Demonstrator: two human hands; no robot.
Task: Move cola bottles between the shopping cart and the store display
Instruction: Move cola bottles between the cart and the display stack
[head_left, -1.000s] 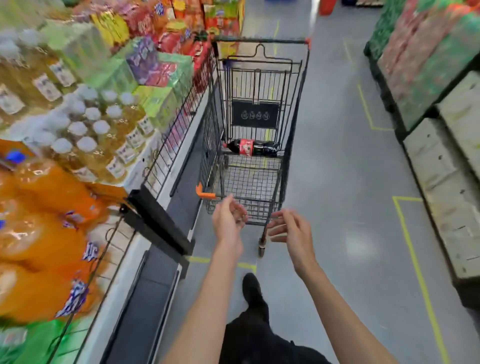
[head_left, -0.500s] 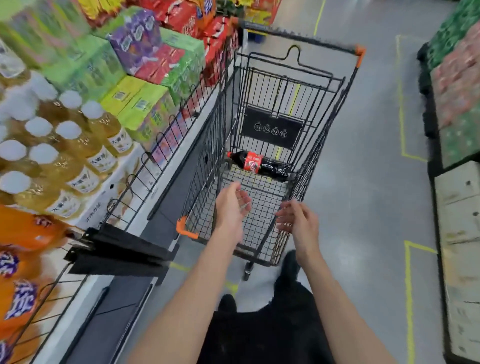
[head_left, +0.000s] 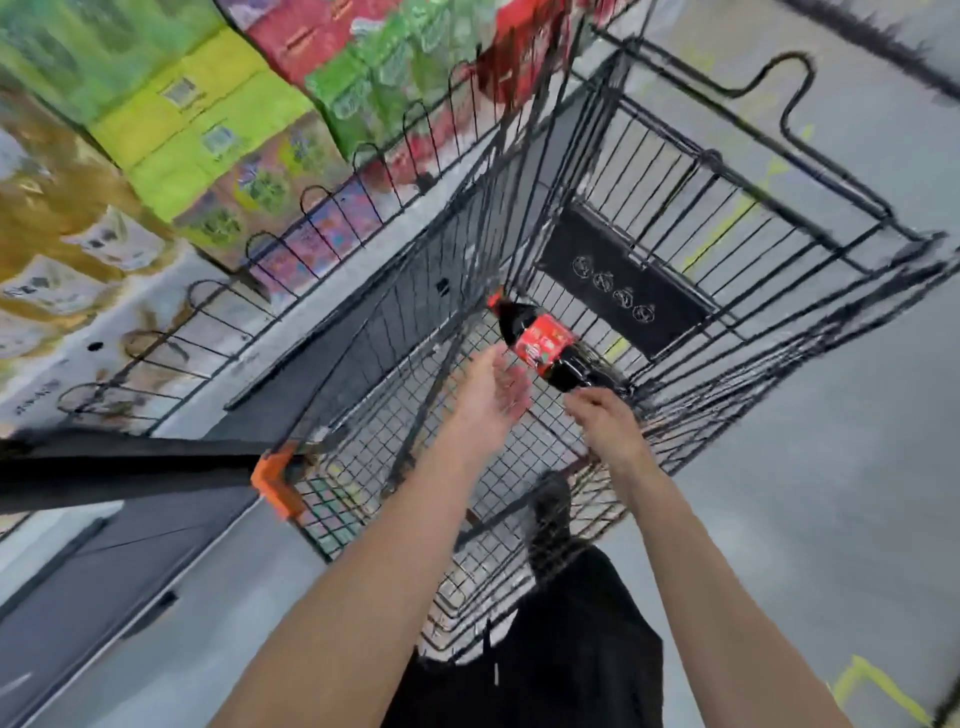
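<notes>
Bottle (head_left: 550, 351) lies on its side at the far end of the cart (head_left: 810, 218) floor. Both hands have advanced from the cart's near rim into the basket: left hand (head_left: 493, 389) spread beside the label, right hand (head_left: 602, 415) curled at the base, contact uncertain. Pickup appears imminent.

cart (head_left: 519, 218) open above, wire walls around, display fence (head_left: 332, 218) left
</notes>
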